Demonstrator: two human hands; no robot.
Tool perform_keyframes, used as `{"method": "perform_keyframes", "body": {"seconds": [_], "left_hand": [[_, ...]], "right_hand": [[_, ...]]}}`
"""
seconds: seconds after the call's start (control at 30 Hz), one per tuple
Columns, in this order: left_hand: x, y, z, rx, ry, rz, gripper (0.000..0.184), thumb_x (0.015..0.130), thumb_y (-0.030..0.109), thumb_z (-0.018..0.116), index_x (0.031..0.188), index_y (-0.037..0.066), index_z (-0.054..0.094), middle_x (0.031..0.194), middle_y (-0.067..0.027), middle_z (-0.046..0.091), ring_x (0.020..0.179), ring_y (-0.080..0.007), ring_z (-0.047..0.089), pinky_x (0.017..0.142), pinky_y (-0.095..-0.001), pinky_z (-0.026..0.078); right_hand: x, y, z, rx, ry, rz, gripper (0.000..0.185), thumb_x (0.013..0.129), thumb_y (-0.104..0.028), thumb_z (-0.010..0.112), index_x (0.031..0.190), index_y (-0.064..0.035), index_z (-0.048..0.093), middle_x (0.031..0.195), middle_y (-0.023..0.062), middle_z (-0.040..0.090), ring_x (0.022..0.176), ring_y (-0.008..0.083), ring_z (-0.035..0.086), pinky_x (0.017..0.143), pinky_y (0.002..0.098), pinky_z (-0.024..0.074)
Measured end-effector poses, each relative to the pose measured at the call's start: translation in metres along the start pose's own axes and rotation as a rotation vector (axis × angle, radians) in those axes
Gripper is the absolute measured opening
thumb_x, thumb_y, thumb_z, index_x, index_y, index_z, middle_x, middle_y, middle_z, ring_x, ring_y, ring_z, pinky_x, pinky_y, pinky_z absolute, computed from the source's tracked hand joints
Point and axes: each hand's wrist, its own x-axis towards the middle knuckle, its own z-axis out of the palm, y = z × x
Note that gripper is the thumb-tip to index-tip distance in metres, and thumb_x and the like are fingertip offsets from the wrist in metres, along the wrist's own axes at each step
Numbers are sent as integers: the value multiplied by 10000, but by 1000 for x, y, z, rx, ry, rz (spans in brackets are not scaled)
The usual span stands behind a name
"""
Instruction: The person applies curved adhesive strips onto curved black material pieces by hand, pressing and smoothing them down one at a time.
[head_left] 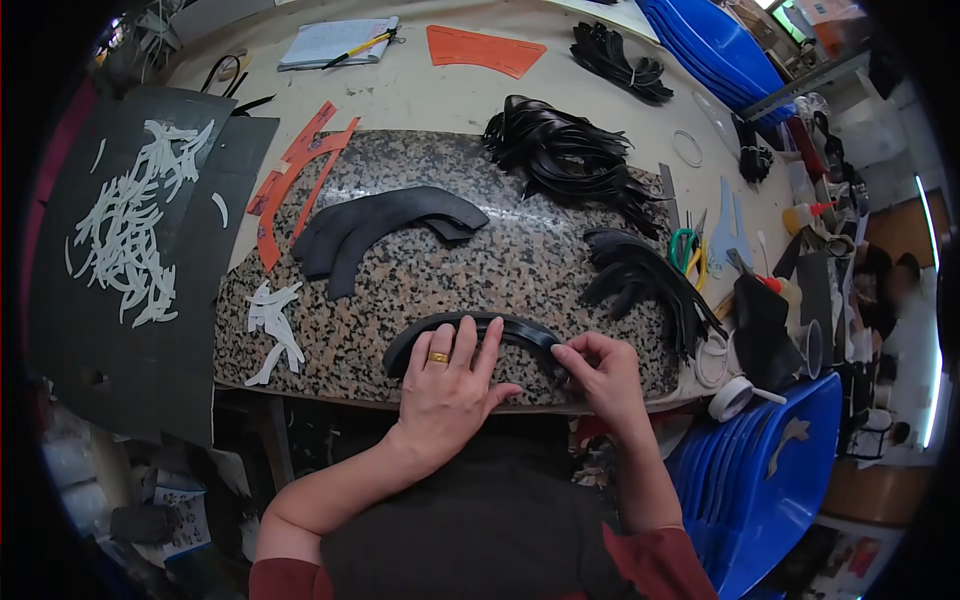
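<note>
A curved black leather-like strip [400, 348] lies near the front edge of the speckled stone slab [420, 270]. My left hand [447, 385], with a gold ring on one finger, rests on it with fingers stretched out flat. At the strip's right end, my right hand [606, 378] pinches it between thumb and fingers. Just beyond lie dark grey curved pieces [370, 235], fanned and overlapping. Several white curved pieces [272, 325] are piled to the left of my left hand. Right of the strip is a bundle of thin black strips [640, 280].
A larger bunch of shiny black strips [560, 155] lies at the slab's back. Orange templates [300, 170] are at the left, near a dark board [60, 330] with many white pieces. Scissors [686, 250] and glue bottles [800, 217] stand right, above stacked blue trays [790, 470].
</note>
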Motion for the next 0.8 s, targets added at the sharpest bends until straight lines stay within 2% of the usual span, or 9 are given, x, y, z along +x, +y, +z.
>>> {"method": "perform_keyframes", "body": {"seconds": [0.2, 0.27, 0.3, 0.4, 0.5, 0.53, 0.6, 0.7, 0.8], "left_hand": [[6, -4, 8, -135, 15, 141, 759, 868, 467, 776, 1466, 47, 574, 1384, -110, 585, 1273, -309, 527, 1143, -462, 423], [7, -1, 7, -117, 7, 121, 757, 867, 473, 775, 1471, 63, 576, 1389, -103, 588, 1280, -298, 529, 1149, -459, 424], [7, 0, 8, -108, -2, 117, 764, 869, 494, 767, 1491, 98, 565, 1397, -110, 579, 1287, -306, 523, 1150, -469, 419], [8, 6, 11, -75, -59, 119, 794, 868, 569, 737, 1547, 220, 520, 1424, -146, 543, 1306, -343, 500, 1154, -517, 395], [10, 14, 6, -22, -163, 145, 831, 854, 663, 696, 1587, 348, 463, 1449, -212, 492, 1323, -411, 466, 1155, -595, 357], [11, 18, 5, 0, -200, 154, 841, 848, 689, 683, 1593, 377, 447, 1452, -234, 476, 1325, -434, 454, 1153, -618, 343], [12, 19, 3, -5, -256, 165, 880, 814, 748, 670, 1597, 423, 431, 1459, -285, 450, 1346, -488, 423, 1145, -675, 313], [8, 16, -14, -164, -164, 217, 825, 825, 672, 732, 1552, 346, 518, 1473, -265, 451, 1372, -476, 411, 1156, -657, 319], [-3, 4, -21, -212, 11, 96, 722, 839, 500, 812, 1470, 216, 606, 1488, -236, 456, 1397, -457, 399, 1170, -638, 321]], "right_hand": [[9, 5, -4, 0, -58, 59, 214, 970, -187, 790, 956, 20, 738, 740, 3, 691, 589, 56, 620, 536, 208, 495], [10, 10, -6, -15, -65, 48, 286, 955, -263, 797, 934, 20, 763, 685, 49, 703, 567, 114, 667, 551, 258, 520], [12, 10, -7, -22, -68, 39, 322, 948, -300, 801, 923, 20, 776, 658, 72, 708, 556, 143, 691, 559, 283, 533], [11, -6, -11, -455, -35, -9, 427, 873, -416, 843, 815, 2, 780, 614, 129, 688, 571, 260, 709, 603, 362, 557], [2, -20, -32, -788, -32, -81, 507, 784, -473, 890, 716, 7, 743, 562, 141, 642, 529, 270, 668, 583, 398, 538], [2, -22, -39, -838, -21, -78, 534, 723, -504, 910, 704, 1, 737, 588, 163, 646, 560, 330, 672, 588, 421, 533], [4, -37, -45, -858, -17, -87, 515, 729, -497, 903, 693, -10, 737, 616, 165, 669, 630, 337, 705, 637, 427, 557], [19, -61, -43, -774, -44, -121, 496, 739, -476, 901, 733, -7, 739, 667, 167, 692, 677, 332, 721, 671, 427, 569], [44, -65, -20, -640, -90, -217, 470, 741, -445, 909, 783, -9, 740, 722, 165, 711, 701, 330, 720, 691, 427, 567]]}}
